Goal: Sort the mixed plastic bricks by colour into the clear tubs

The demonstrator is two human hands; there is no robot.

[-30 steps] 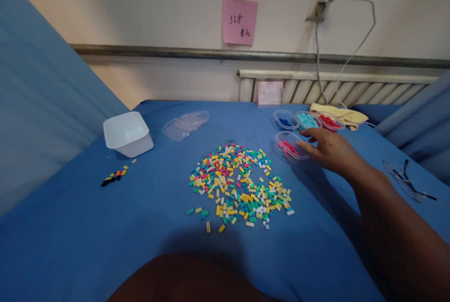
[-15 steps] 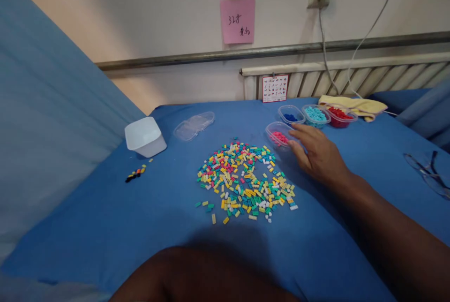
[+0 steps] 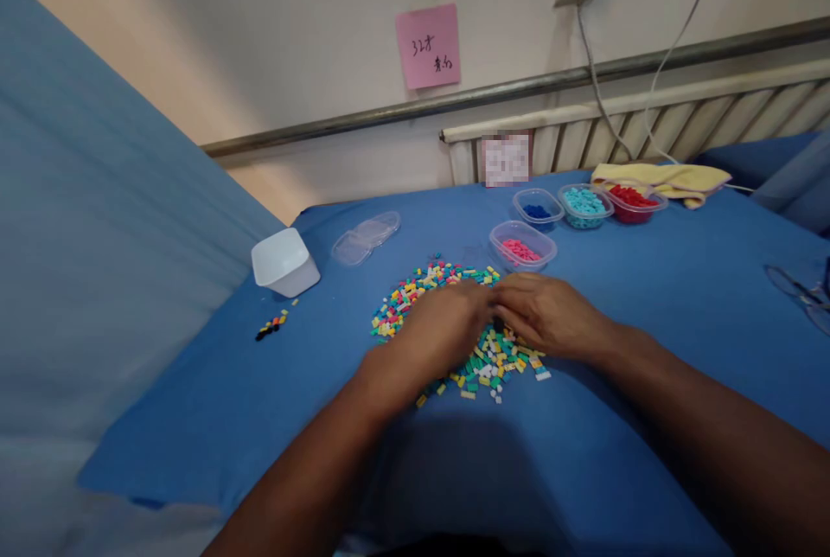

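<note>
A pile of small coloured bricks (yellow, green, pink, white, teal) lies on the blue cloth. My left hand and my right hand both rest palm down on top of the pile, side by side, fingertips meeting near its middle. The fingers are bent down into the bricks; what they hold, if anything, is hidden. A clear tub of pink bricks stands just beyond my right hand.
Three clear tubs hold dark blue, light blue and red bricks at the back right. A white tub, clear lids, a short row of dark bricks, a yellow cloth and glasses lie around.
My right hand drew back from the pink tub onto the brick pile. My left hand came up from below into view and landed on the pile beside it.
</note>
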